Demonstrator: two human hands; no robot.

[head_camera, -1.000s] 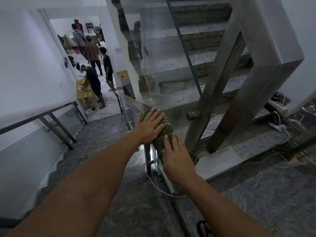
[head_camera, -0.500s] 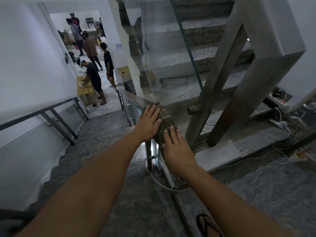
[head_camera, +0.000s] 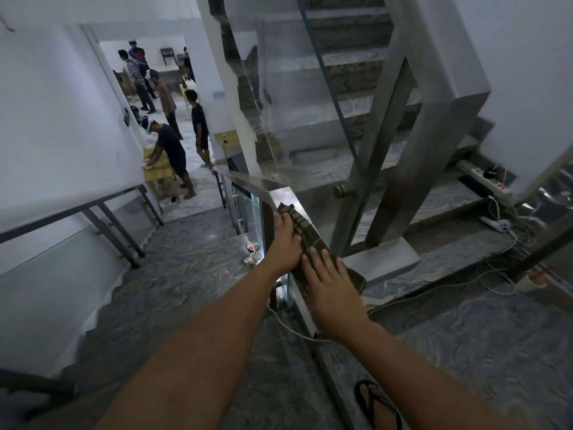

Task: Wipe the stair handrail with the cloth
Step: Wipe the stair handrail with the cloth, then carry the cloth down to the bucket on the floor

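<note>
My left hand (head_camera: 286, 242) and right hand (head_camera: 329, 285) press flat, fingers straight and clasping nothing, on the striped green cloth (head_camera: 303, 231) draped over the steel handrail (head_camera: 248, 180), left nearer its bend.

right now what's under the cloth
The handrail: the cloth lies along its sloping top below the corner, with the left hand and right hand pressing on it. The stretch of rail beneath is covered and cannot be seen.

White walls (head_camera: 55, 119), grey marbled floor (head_camera: 465, 352) & steps (head_camera: 192, 262), glass panel (head_camera: 294, 88); power strip (head_camera: 483, 178) w/ cables (head_camera: 465, 280) by wall.
</note>
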